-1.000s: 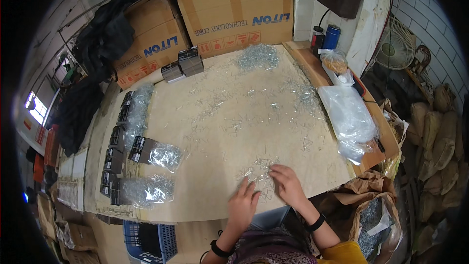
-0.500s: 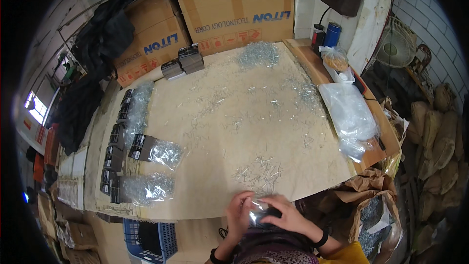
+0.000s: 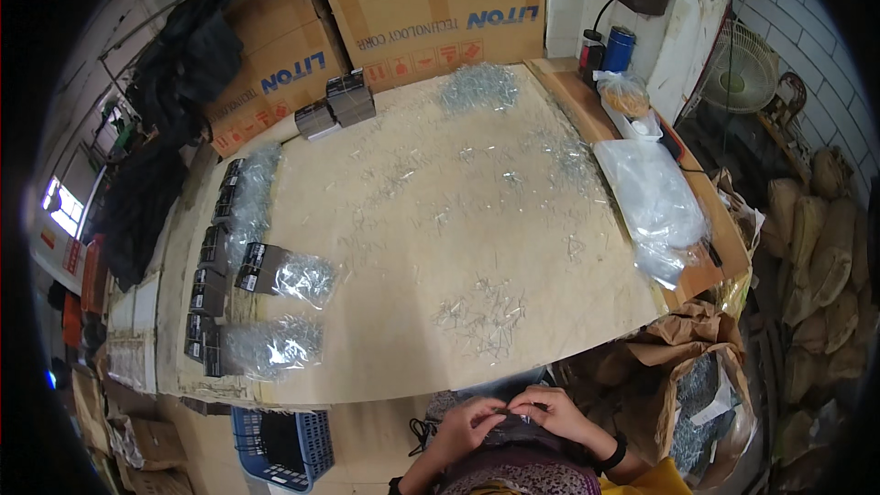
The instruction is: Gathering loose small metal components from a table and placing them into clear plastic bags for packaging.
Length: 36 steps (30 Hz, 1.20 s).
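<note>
Both hands are closed in a pinch just beyond the table's front edge, low over my lap. My left hand (image 3: 466,426) and my right hand (image 3: 553,411) meet fingertip to fingertip at the top of what looks like a small plastic bag (image 3: 519,431) with a dark strip along its top. The fingers cover much of it, and its contents cannot be made out. On the table (image 3: 385,266), near the front edge, lies a loose pile of thin silvery metal pins (image 3: 478,316).
More metal pins (image 3: 481,88) are heaped at the back. Clear filled bags with dark card tops (image 3: 272,348) line the left side. A stack of clear bags (image 3: 651,202) lies on the right board. Cardboard boxes (image 3: 435,9) stand behind; a blue basket (image 3: 316,449) sits below.
Both hands have drawn back from the table edge toward my body, taking the bag along. My fingers have moved from around the bag to pinching its top. The view has shifted slightly.
</note>
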Each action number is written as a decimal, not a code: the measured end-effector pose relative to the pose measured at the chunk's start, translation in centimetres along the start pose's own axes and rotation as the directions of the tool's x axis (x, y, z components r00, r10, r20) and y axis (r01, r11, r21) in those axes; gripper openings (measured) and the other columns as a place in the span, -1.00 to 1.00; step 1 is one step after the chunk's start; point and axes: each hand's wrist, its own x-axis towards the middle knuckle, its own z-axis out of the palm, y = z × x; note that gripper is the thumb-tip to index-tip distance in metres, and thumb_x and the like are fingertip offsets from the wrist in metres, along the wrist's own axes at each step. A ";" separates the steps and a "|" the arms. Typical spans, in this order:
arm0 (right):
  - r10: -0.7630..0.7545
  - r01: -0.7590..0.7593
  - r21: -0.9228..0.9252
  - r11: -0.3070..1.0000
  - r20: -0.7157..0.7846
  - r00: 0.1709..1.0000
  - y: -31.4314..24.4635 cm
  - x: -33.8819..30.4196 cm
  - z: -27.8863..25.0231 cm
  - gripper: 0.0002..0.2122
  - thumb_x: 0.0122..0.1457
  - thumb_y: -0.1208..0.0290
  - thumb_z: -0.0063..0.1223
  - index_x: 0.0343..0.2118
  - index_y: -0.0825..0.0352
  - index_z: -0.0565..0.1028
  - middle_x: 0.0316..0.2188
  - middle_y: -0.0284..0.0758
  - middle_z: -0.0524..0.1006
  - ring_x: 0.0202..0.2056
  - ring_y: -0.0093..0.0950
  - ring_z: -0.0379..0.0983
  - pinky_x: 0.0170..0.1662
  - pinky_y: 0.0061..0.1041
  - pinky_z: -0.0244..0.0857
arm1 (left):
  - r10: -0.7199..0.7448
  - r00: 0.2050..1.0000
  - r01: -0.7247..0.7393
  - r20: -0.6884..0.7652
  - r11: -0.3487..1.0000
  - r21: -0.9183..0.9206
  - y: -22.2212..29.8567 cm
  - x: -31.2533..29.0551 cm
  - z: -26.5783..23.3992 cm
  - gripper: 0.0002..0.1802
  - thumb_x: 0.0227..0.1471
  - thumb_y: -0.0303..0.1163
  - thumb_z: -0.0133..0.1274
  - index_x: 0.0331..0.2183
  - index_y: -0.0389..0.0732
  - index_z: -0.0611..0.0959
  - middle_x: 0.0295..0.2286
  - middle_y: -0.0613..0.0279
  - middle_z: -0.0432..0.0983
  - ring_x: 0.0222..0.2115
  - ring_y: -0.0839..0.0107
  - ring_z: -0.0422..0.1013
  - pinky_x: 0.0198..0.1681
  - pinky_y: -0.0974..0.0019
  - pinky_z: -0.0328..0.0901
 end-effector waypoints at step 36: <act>-0.217 -0.026 -0.439 0.898 -0.495 0.841 8.3 -3.7 2.1 -0.77 0.04 0.47 0.23 -0.30 0.33 0.40 -0.39 -0.18 0.41 -0.31 -0.19 0.33 -0.18 -0.27 0.15 | 0.370 0.904 -0.420 0.213 0.679 0.603 -14.6 -0.9 0.7 -0.80 0.01 -0.37 0.16 -0.23 -0.03 0.64 -0.31 0.28 0.55 -0.36 0.22 0.54 -0.41 0.22 0.46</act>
